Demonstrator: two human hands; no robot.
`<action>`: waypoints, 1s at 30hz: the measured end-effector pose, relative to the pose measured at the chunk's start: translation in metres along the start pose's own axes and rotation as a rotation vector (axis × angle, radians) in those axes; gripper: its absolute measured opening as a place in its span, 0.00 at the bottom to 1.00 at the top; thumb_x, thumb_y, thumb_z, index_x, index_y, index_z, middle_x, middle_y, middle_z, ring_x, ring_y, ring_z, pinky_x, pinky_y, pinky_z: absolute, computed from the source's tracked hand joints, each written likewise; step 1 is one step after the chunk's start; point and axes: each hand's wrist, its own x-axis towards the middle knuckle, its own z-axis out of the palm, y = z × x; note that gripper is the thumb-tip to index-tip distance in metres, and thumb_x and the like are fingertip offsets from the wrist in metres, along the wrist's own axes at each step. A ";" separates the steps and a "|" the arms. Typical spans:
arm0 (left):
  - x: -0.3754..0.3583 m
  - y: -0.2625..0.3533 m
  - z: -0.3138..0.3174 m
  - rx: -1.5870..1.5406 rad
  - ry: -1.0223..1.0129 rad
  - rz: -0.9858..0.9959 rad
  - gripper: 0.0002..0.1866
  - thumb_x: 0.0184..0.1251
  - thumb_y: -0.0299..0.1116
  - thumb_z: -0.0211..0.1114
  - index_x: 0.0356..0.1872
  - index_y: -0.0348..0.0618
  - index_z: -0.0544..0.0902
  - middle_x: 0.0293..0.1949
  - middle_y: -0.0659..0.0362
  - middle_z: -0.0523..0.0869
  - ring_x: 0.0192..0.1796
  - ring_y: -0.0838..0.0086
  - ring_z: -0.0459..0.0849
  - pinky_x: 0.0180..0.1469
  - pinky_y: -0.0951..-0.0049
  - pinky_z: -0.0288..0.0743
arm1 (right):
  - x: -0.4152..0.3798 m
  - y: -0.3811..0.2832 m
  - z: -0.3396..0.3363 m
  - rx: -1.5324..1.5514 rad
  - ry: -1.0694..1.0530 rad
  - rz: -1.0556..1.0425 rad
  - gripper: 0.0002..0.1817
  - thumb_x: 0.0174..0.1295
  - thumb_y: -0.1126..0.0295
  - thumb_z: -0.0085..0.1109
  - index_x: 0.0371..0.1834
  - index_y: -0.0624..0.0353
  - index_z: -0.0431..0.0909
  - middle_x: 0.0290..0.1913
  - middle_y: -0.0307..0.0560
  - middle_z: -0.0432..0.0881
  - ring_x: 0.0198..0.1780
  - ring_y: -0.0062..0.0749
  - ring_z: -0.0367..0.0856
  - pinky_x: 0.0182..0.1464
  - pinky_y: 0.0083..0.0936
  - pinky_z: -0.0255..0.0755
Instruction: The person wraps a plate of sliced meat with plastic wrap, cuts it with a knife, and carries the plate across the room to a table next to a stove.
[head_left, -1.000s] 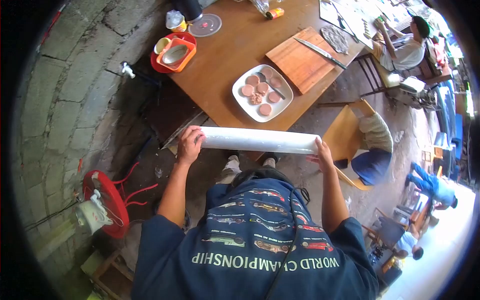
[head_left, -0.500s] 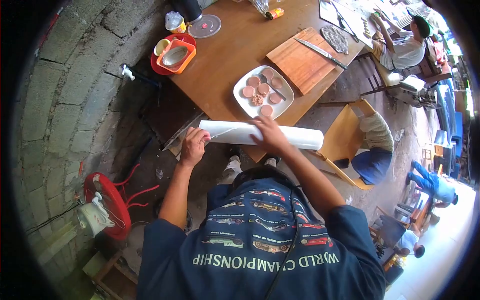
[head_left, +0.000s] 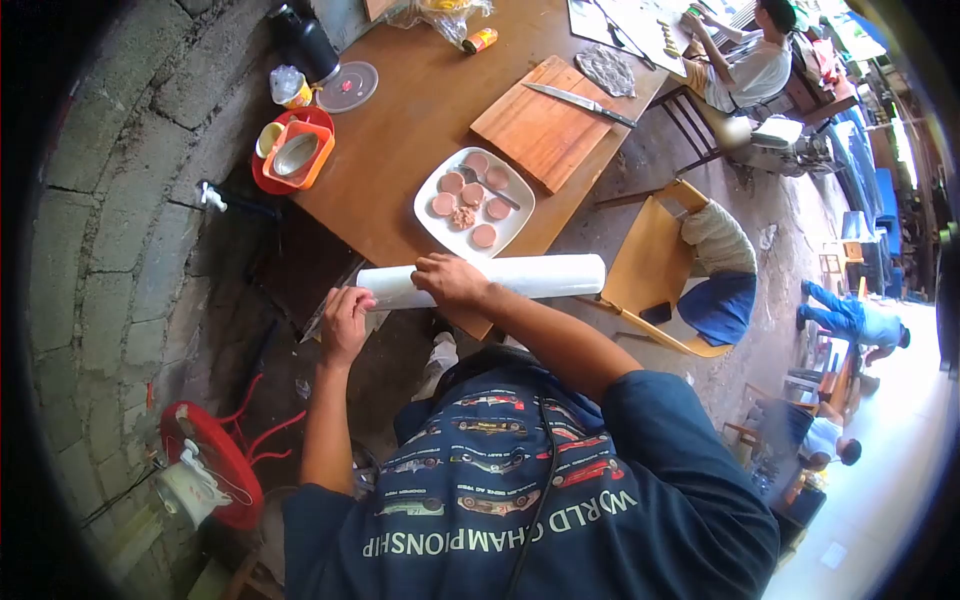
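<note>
Taking the white roll as the centre of the clock, the wooden table (head_left: 385, 190) is spreading out at twelve o'clock, and the wooden chair (head_left: 640, 250) is standing at three o'clock. The white roll (head_left: 550, 277) itself is lying crosswise in the hands, near the closest corner of the table. The cutting board (head_left: 530, 130) is resting on the table at one o'clock, and the white plate (head_left: 425, 200) is sitting at twelve o'clock, just beyond the roll. The right hand (head_left: 450, 280) is half closing, its fingers curving over the top of the roll. The left hand (head_left: 345, 318) is bending its fingers almost closed at the nine o'clock end, touching the roll, and perhaps it is pinching a loose edge there. The knife (head_left: 580, 102) is lying on the board, its dark handle reaching past the edge. The spoon (head_left: 500, 192) is resting on the plate, among the round pink slices (head_left: 443, 204).
</note>
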 end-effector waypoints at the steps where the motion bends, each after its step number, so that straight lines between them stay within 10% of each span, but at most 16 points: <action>1: 0.000 0.003 -0.003 0.024 -0.002 -0.014 0.05 0.65 0.22 0.68 0.41 0.40 0.85 0.33 0.55 0.84 0.40 0.55 0.81 0.45 0.57 0.74 | -0.002 -0.005 -0.001 0.010 0.002 0.004 0.10 0.62 0.72 0.62 0.45 0.59 0.82 0.49 0.49 0.82 0.56 0.49 0.85 0.56 0.42 0.81; 19: -0.035 0.004 0.018 -0.079 -0.015 -0.128 0.06 0.67 0.17 0.62 0.37 0.39 0.84 0.37 0.51 0.87 0.43 0.51 0.86 0.45 0.56 0.79 | -0.028 0.016 0.012 0.062 0.050 -0.031 0.10 0.67 0.61 0.65 0.48 0.48 0.83 0.49 0.43 0.80 0.60 0.46 0.76 0.62 0.47 0.74; 30: -0.038 -0.008 0.028 -0.146 0.108 -0.177 0.03 0.73 0.19 0.61 0.38 0.36 0.81 0.34 0.50 0.84 0.39 0.52 0.86 0.42 0.60 0.78 | -0.033 0.014 -0.002 0.064 0.048 -0.056 0.11 0.58 0.73 0.66 0.43 0.58 0.77 0.46 0.51 0.79 0.54 0.50 0.84 0.55 0.42 0.81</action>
